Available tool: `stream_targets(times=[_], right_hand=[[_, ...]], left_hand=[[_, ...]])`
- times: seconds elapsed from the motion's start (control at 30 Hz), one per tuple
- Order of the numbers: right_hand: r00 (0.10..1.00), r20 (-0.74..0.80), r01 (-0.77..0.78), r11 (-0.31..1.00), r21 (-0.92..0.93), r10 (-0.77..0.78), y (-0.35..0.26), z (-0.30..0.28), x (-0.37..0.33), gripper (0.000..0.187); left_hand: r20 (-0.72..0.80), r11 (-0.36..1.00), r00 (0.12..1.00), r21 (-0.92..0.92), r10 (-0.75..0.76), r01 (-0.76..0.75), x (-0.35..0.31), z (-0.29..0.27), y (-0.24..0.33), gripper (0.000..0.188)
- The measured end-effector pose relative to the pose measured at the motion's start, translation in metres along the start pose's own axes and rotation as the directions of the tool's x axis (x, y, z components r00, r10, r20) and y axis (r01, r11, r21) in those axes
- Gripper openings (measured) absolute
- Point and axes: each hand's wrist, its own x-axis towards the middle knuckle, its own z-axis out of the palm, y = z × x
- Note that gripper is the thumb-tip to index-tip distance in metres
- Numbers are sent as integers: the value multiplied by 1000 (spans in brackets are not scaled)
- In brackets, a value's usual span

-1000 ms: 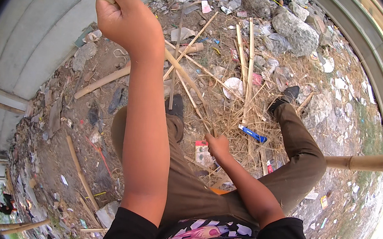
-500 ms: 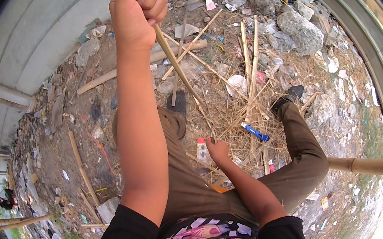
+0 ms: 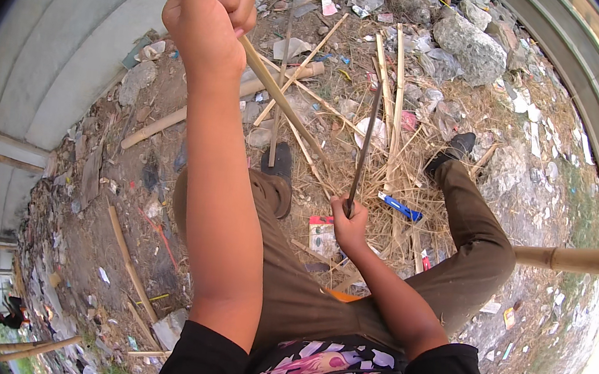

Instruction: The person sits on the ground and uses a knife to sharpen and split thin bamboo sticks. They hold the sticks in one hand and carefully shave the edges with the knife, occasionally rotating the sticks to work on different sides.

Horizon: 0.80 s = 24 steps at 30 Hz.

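My left hand (image 3: 212, 15) is raised at the upper left, its fingers wrapped round a long bamboo strip (image 3: 279, 93). The strip slants down to the right, and its lower end hangs over the straw-covered ground between my feet. In front of my lap, my right hand (image 3: 349, 224) is closed on a dark, slender machete (image 3: 366, 147), seen nearly edge-on. Its blade points up and away, to the right of the bamboo strip and apart from it. A blue utility knife (image 3: 400, 207) lies on the shavings right of my right hand. Beside that hand lies a red and white packet (image 3: 321, 236).
Several split bamboo strips (image 3: 398, 98) and a thicker bamboo pole (image 3: 153, 128) lie on the littered ground. Rocks (image 3: 470, 49) are heaped at the far right. A pale wall (image 3: 88, 19) rises at left; another bamboo pole (image 3: 575, 258) reaches in from the right.
The machete has swung up from low beside the packet to point away from me. My right hand has turned and risen slightly; my left hand has shifted a little left with the bamboo strip.
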Motion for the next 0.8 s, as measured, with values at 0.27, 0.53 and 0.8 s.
stream_targets(times=[0.27, 0.53, 0.8], right_hand=[[865, -115, -472, 718, -511, 488, 36, -20, 22, 34], [985, -27, 169, 985, -39, -170, -86, -9, 12, 41], [804, -83, -538, 659, -525, 589, 86, -34, -5, 33]], left_hand=[[63, 1000, 998, -3, 16, -16, -1, 9, -10, 56], [-79, 992, 993, 94, 87, -79, -3, 11, -14, 57], [39, 992, 996, 96, 79, -83, 4, 7, -19, 53]])
